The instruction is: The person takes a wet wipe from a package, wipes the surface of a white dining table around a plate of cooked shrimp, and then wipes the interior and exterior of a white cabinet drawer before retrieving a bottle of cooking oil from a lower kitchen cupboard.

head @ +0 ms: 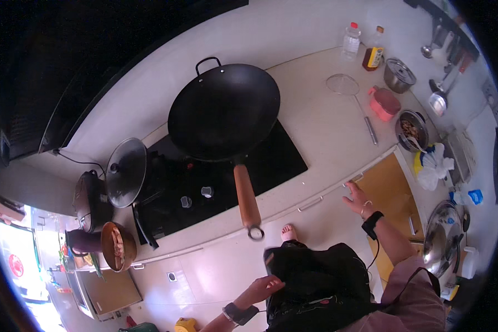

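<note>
My right hand (pixel 357 200) is at the handle of a white cabinet door (pixel 352 179) below the counter; its fingertips touch or nearly touch the handle, and a full grip cannot be made out. Low in front of my body, my left hand (pixel 269 287) hangs with curled fingers beside a black apron or bag, and I cannot tell whether it holds anything. A large black wok (pixel 226 112) with a wooden handle rests on the black glass cooktop (pixel 284 159), its inside dark. The handle points towards me over the counter edge.
Left of the cooktop are a glass lid (pixel 127 172), a black appliance (pixel 92 201) and a brown bowl (pixel 128 249) with pale food. To the right lie a skimmer (pixel 342 84), a red container (pixel 384 103) and a pot with food (pixel 412 130). A steel wok lid (pixel 442 236) stands further right.
</note>
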`<state>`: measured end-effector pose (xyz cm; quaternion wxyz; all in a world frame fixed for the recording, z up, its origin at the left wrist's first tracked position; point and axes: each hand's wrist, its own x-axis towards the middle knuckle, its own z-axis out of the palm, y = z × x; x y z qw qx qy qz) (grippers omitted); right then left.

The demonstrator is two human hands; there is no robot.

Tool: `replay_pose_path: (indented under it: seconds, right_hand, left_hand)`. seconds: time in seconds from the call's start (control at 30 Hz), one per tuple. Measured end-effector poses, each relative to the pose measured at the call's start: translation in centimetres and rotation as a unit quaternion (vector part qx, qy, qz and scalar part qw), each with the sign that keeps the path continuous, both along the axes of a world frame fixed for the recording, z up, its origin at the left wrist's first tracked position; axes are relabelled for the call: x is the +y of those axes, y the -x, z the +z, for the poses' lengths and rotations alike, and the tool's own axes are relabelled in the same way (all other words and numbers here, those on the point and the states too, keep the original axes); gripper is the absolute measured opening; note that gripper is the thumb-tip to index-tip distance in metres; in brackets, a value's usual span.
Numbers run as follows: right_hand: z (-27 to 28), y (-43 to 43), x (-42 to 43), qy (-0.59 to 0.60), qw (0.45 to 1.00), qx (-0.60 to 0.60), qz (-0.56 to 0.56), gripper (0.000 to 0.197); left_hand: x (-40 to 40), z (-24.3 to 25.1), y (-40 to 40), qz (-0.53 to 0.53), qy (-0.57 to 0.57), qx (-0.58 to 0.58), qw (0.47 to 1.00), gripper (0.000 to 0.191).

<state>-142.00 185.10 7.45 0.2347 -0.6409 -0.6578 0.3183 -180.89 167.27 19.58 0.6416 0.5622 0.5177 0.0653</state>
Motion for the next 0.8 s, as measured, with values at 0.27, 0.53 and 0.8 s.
replay_pose_path:
  seconds: [0.27,0.53,0.8]
  right_hand:
    - [-4.3,3.0,0.3,0.026,0.983,-0.174,-0.051,0.06]
    - [-6.7,-5.5,-10.6,0.015,0.951,-0.308,-0.006,0.036]
    - [-11.7,-14.7,-19.7,0.021,0.968,-0.221,-0.119,0.054]
  left_hand:
    - [6.2,-4.1,-2.7,0.166,-0.037,0.048,0.984,0.013]
    - [12.7,-6.1,2.5,0.662,-0.065,-0.14,0.733,0.016]
    - [22.0,-7.9,9.1,0.542,-0.059,0.317,0.776,0.056]
